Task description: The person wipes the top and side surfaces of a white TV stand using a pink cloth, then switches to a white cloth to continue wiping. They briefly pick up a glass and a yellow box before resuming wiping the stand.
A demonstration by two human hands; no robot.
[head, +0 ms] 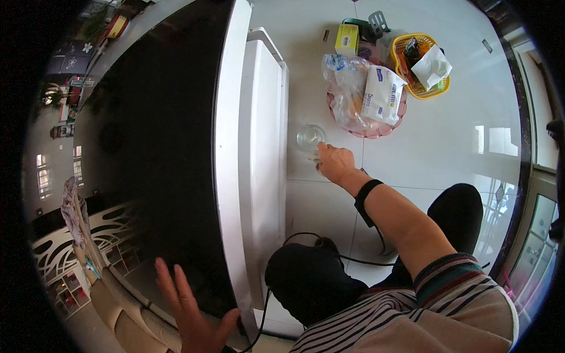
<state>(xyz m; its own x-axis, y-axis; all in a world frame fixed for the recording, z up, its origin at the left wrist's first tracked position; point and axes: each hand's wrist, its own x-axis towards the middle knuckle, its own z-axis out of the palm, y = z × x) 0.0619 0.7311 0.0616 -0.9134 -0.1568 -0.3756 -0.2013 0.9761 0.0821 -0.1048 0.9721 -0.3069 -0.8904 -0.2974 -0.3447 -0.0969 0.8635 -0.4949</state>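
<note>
My right hand (336, 162), reached out low over the floor, has its fingers curled around a small pale thing (314, 157). The fingers mostly hide that thing, so I cannot tell what it is. Just beyond the fingertips, a clear glass dish or cup (310, 136) stands on the white tiles. My left hand (192, 311) is spread, with nothing in it, over the glossy black top (176, 167) of a white-edged low table. Whether its palm touches the top I cannot tell.
Beside the table's white drawer front (262, 154), a pink scalloped tray (375, 131) bears a clear plastic bag (348, 88) and a tissue pack (383, 95). Behind are a yellow box (347, 39), a grey slotted turner (378, 22) and a yellow basket (423, 94). A black cable (366, 263) crosses near my knees.
</note>
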